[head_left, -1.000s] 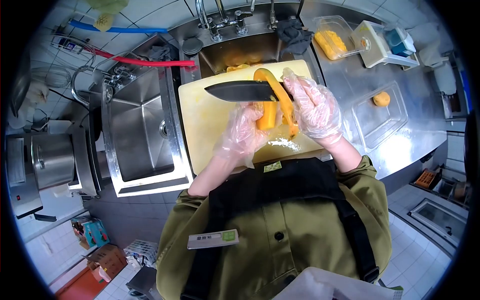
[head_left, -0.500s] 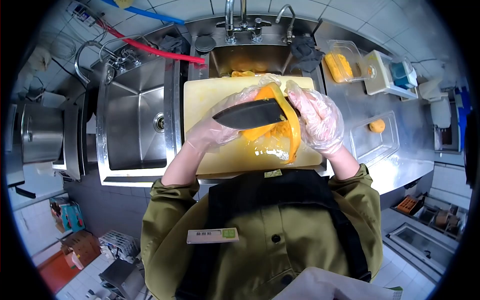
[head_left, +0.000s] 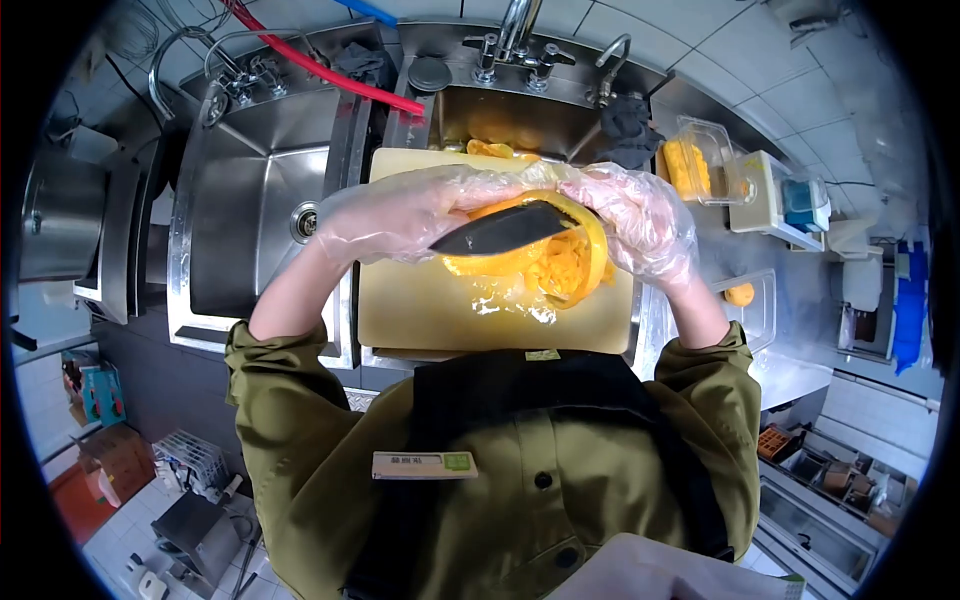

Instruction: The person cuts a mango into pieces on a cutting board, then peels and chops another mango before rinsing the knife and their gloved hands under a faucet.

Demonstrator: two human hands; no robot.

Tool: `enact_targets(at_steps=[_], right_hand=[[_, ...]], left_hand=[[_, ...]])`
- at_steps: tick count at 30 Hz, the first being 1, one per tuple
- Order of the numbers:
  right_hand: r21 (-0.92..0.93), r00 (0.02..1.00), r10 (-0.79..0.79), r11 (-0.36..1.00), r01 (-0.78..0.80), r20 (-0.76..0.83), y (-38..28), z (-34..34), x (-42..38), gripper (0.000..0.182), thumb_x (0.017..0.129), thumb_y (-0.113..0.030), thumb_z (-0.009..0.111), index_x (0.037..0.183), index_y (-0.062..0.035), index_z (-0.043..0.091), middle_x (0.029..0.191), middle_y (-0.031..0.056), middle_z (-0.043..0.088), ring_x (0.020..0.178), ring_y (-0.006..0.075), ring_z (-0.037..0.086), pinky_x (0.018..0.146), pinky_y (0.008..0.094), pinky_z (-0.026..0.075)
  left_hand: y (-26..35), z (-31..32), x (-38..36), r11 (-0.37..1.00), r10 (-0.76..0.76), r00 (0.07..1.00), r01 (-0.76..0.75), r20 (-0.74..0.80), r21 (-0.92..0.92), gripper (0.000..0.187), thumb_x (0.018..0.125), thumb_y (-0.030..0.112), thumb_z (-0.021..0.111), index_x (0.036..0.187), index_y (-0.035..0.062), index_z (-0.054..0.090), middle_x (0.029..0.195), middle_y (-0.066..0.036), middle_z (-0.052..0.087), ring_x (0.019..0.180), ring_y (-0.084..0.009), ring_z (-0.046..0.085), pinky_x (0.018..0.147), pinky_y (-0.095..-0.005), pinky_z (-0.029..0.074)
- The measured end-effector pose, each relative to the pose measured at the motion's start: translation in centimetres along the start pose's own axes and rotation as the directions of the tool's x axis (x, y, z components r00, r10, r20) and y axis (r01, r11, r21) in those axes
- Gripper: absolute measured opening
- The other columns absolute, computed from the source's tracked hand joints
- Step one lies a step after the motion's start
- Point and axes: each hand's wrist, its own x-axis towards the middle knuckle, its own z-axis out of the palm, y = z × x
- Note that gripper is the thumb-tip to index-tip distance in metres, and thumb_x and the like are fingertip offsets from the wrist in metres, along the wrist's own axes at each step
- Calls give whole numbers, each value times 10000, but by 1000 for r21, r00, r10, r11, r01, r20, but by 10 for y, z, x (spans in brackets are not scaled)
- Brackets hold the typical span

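Observation:
My left hand (head_left: 400, 215), in a clear plastic glove, grips a yellow mango (head_left: 480, 264) above the cutting board (head_left: 420, 320). Most of the fruit is hidden behind the blade and my fingers. The knife (head_left: 495, 232), with a dark wide blade pointing left, is in my gloved right hand (head_left: 645, 222); its handle is covered by the fingers. A long strip of mango peel (head_left: 597, 255) curves down from near the fingers at the blade's right end. Under it, a heap of yellow peelings (head_left: 555, 272) lies on the wet, shiny board.
Behind the board, a sink (head_left: 540, 115) holds more yellow pieces (head_left: 490, 148). A second sink (head_left: 260, 220) is at the left. On the right counter stand a tub of yellow fruit (head_left: 685, 168), a white scale-like device (head_left: 765, 200) and a clear tray with a round orange-yellow fruit (head_left: 739, 294).
The view has shifted and turned slightly. My left hand has swung flatter across the fruit, and the peel strip now curls down over the heap of peelings.

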Motion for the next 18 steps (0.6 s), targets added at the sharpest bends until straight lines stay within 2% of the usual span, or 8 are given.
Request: enact_targets(at_steps=[3, 5, 6, 8, 10, 14, 16, 18], right_hand=[[-26, 998, 39, 999, -38, 40, 11, 7, 12, 279, 728, -76, 602, 1005, -102, 596, 834, 67, 618, 699, 221, 612, 582, 294, 484], [317, 915, 312, 867, -384, 256, 33, 21, 15, 190, 743, -113, 616, 928, -68, 615, 753, 36, 593, 597, 148, 558, 513, 250, 433], [436, 830, 399, 714, -548, 389, 47, 30, 14, 160, 750, -131, 623, 889, -51, 625, 713, 20, 580, 546, 112, 531, 479, 227, 408], [643, 552, 520, 6, -766, 652, 65, 45, 10, 199, 767, -191, 645, 774, 4, 609, 546, -22, 482, 416, 26, 378, 384, 177, 283], [579, 443, 510, -139, -803, 737, 88, 56, -1, 193, 757, -194, 654, 780, -9, 605, 543, -21, 481, 413, 21, 358, 382, 173, 274], [400, 239, 583, -164, -902, 777, 102, 51, -24, 151, 771, -178, 618, 741, -32, 591, 535, -25, 466, 433, 32, 370, 387, 186, 274], [360, 273, 670, 10, -933, 690, 94, 47, -30, 152, 782, -178, 593, 725, -38, 588, 519, -28, 450, 434, 42, 364, 397, 200, 278], [355, 327, 736, 126, -926, 593, 82, 46, -35, 164, 791, -184, 572, 710, -41, 584, 506, -33, 436, 434, 47, 356, 408, 208, 280]], left_hand=[[8, -14, -1, 960, 257, 966, -255, -4, 114, 453, 792, 191, 616, 1174, -2, 468, 1079, -67, 550, 909, -115, 524, 801, -216, 409], [-12, -15, 3, 958, -13, 1000, 14, 6, -287, 509, 761, 169, 609, 1213, 19, 427, 1093, -108, 536, 961, -179, 532, 821, -250, 422], [-23, -12, 8, 907, -67, 998, 56, -12, -417, 533, 749, 157, 602, 1230, 32, 409, 1089, -120, 534, 997, -215, 531, 842, -283, 432], [-76, -4, 29, 631, 11, 999, -32, -32, -775, 605, 730, 166, 614, 1268, 60, 356, 1110, -139, 515, 1044, -274, 508, 860, -356, 440], [-112, 5, 42, 373, 16, 993, -116, -119, -921, 645, 731, 174, 607, 1296, 92, 308, 1143, -159, 484, 1086, -324, 477, 869, -432, 438], [-125, 19, 56, 79, -120, 964, -229, -238, -970, 502, 845, 252, 485, 1295, 164, 280, 1174, -192, 419, 1022, -325, 492, 793, -460, 466], [-121, 17, 63, -143, 46, 962, -262, -271, -954, 432, 883, 280, 431, 1280, 170, 301, 1118, -185, 443, 924, -292, 524, 737, -417, 480], [-125, 20, 77, -145, -127, 936, -344, -327, -928, 313, 887, 258, 453, 1169, 132, 402, 931, -133, 476, 733, -202, 494, 639, -314, 457]])
